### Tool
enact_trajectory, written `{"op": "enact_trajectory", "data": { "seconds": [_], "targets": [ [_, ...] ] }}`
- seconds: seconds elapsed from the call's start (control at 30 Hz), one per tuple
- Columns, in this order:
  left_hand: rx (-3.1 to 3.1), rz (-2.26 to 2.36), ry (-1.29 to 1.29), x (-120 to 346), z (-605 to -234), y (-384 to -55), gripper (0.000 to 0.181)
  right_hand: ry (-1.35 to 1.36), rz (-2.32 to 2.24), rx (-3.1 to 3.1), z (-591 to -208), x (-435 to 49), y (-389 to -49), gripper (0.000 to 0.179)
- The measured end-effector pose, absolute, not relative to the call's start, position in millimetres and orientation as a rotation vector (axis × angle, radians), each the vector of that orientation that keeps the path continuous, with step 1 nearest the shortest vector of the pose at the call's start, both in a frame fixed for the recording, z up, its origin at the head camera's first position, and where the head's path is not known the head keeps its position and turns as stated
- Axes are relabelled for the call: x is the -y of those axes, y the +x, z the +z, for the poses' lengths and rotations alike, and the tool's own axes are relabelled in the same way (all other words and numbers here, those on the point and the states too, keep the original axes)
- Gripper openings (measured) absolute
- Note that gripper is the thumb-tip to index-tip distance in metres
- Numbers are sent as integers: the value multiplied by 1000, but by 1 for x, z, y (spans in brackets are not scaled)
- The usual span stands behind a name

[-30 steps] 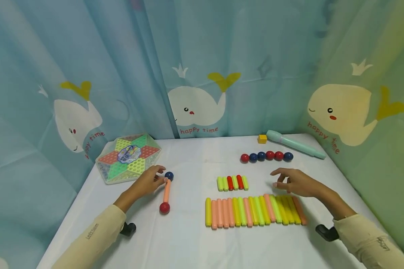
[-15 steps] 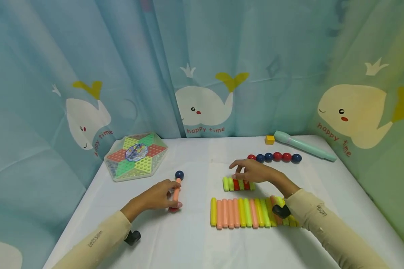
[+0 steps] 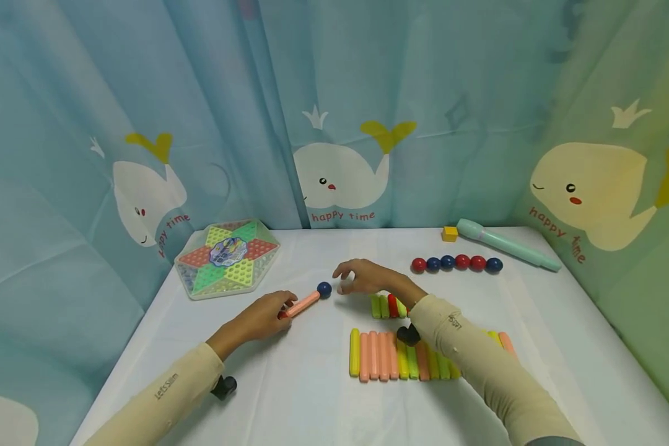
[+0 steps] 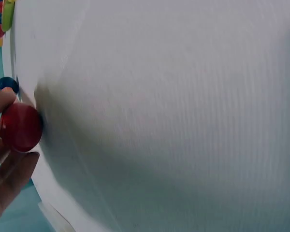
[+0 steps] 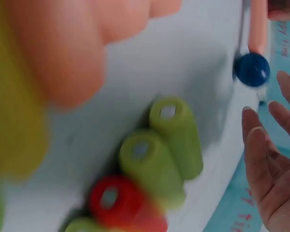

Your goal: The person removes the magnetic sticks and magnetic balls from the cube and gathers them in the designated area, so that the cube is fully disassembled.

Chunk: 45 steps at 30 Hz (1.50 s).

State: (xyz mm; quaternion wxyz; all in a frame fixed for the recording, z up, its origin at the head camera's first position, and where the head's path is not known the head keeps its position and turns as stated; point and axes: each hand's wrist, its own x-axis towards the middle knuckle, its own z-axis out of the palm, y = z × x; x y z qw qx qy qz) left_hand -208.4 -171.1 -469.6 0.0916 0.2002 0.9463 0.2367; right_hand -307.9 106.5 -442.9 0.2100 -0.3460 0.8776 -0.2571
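A salmon-coloured stick (image 3: 304, 304) carries a dark blue ball (image 3: 324, 290) on its far end and a red ball (image 4: 22, 127) on its near end. My left hand (image 3: 261, 317) grips it at the red ball, with fingers and thumb around that end. In the head view the hand mostly hides the red ball. Just right of the blue ball is my right hand (image 3: 366, 277), fingers loosely bent and apart from the ball. The right wrist view shows a gap between its fingertips and the blue ball.
Short green and red sticks (image 3: 384, 306) lie partly under the right forearm. Nearer stands a row of longer salmon, yellow and green sticks (image 3: 383, 356). Farther back are red and blue balls (image 3: 448, 262), a yellow cube (image 3: 450, 234), a mint tube (image 3: 507, 244) and a star-patterned game board (image 3: 225, 260).
My left hand has taken hold of the stick's red-ball end and swung the stick, its blue ball now pointing right. My right hand has moved left across the short sticks towards the blue ball.
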Motion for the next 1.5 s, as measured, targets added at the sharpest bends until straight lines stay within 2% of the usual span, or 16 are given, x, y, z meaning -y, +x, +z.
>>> {"op": "enact_trajectory", "data": {
  "seconds": [0.13,0.3,0.7,1.13,1.3,1.5],
  "targets": [
    [-2912,705,520,171,-470,-214,24,-995,-666,-2467,-450,-88,-310,42],
    [-2980,698,473,169,-474,-219,16,-1027,-646,-2489,-457,-71,-311,42],
    [-3009,763,512,170,-470,-224,14,-1063,-585,-2546,-459,-61,-313,17],
    [-2923,785,437,179,-478,-235,17,-1094,-565,-2521,-454,-65,-314,12],
    [-2936,774,411,181,-481,-233,16,-1096,-624,-2506,-454,-75,-319,14],
    [-2935,817,423,187,-482,-229,14,-984,-776,-2475,-439,-102,-318,34]
  ]
}}
